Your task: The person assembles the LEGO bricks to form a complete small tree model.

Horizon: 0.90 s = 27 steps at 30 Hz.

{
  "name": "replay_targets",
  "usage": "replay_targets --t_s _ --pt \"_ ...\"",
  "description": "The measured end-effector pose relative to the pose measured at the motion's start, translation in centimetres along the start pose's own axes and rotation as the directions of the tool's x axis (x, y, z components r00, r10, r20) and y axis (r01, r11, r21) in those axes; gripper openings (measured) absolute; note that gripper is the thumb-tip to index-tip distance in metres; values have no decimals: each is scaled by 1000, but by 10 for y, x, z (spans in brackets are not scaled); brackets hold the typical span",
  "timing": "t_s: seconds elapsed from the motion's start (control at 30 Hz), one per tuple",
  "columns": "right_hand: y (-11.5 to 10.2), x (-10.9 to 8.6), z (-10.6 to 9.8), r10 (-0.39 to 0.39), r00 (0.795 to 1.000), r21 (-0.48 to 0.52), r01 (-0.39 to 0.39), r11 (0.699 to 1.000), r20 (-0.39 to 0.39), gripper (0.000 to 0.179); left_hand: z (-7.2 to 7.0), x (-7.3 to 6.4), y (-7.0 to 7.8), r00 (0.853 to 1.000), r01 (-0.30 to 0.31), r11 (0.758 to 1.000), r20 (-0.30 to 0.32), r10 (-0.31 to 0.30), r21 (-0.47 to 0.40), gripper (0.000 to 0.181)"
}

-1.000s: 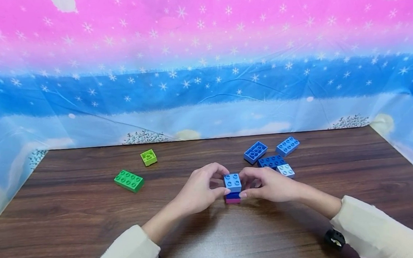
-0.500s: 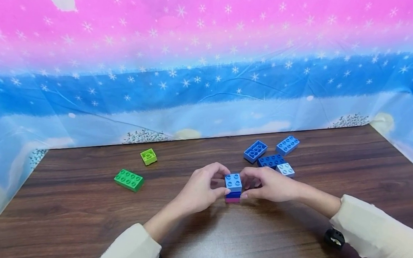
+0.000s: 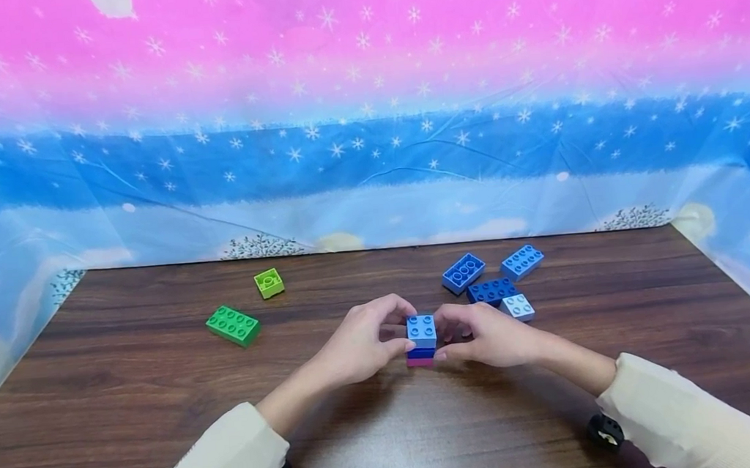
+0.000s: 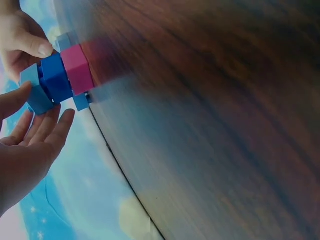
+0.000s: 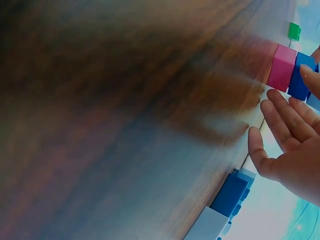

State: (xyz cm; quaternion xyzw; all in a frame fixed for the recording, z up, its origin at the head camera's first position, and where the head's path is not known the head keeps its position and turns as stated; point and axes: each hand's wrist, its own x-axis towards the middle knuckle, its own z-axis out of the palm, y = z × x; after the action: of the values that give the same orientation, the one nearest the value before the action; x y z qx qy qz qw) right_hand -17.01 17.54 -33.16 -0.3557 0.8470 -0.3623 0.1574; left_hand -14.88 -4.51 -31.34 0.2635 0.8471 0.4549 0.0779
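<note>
Almost nothing has been moved since 0.5 s ago; only a slight slide of the whole head view is noted. Stack (image 3: 421,340) of 3 bricks seen upright near mid-worktop (image 3: 130,400), apparently resting on it: pink brick (image 4: 77,70) at base, dark blue brick (image 4: 56,79) between, light blue brick (image 3: 421,331) on top. Light blue brick is pinched by the left hand (image 3: 365,341), part-curled. Dark blue brick is gripped by the right hand (image 3: 494,333), thumb in front, fingers partly curled behind.

Dark seam noted under the top brick; full seating cannot be told. Judged risks: if pressed unevenly, the top could be left cocked; if pulled sideways by 1 hand, the narrow stack could be tipped or parted. Pale brick (image 3: 518,307), just beyond the right wrist, could be knocked if that arm were swung forward. Green brick (image 3: 233,326) lies well apart, unlikely to be disturbed.
</note>
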Motion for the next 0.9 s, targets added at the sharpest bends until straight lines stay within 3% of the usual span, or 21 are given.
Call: replay_targets --t_s 0.6,0.9 --pt "-2 3 0 -29 999 -52 30 998 16 27 -3 -1 -3 1000 -8 1000 21 9 -20 23" --pt "-3 3 -1 -22 1000 -42 22 999 12 28 -2 -1 -3 997 -70 997 9 70 7 20"
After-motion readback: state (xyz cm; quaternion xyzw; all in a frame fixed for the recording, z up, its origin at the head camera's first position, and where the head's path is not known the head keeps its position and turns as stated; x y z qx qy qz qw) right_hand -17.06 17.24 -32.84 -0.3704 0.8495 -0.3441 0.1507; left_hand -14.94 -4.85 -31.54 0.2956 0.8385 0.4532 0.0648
